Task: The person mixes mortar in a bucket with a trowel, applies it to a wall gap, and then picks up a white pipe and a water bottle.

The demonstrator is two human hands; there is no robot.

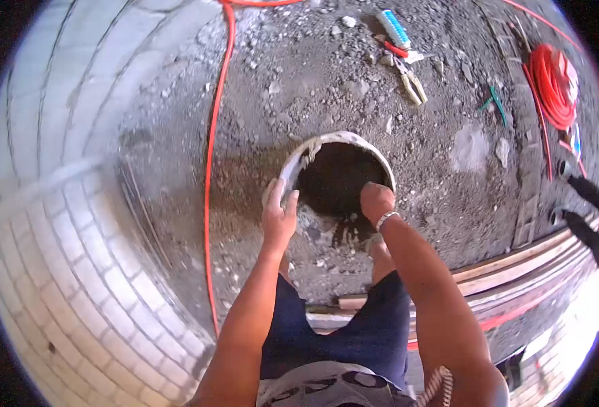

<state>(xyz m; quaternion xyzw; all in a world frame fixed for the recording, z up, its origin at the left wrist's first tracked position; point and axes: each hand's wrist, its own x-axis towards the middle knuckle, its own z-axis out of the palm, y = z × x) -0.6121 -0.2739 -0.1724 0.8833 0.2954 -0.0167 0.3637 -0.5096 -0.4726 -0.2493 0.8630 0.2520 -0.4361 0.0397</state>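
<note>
A round bucket (289,163) with a pale, smeared rim stands on the rough ground between my legs. Dark, crumbly-looking material (340,178) fills its inside. My left hand (278,216) grips the bucket's near left side, thumb toward the inner edge and fingers along the outside. At the right inner edge, my right hand (377,201) is closed in a fist over the dark material. Whatever it holds, if anything, is hidden beneath the fingers. A bracelet (386,218) circles the right wrist.
Pliers (410,83) and a blue-white tube (394,28) lie on the gravel ahead. A red hose (211,149) runs along my left, before a block wall (75,251). A coiled red hose (550,88) sits far right; wooden boards (503,266) lie at near right.
</note>
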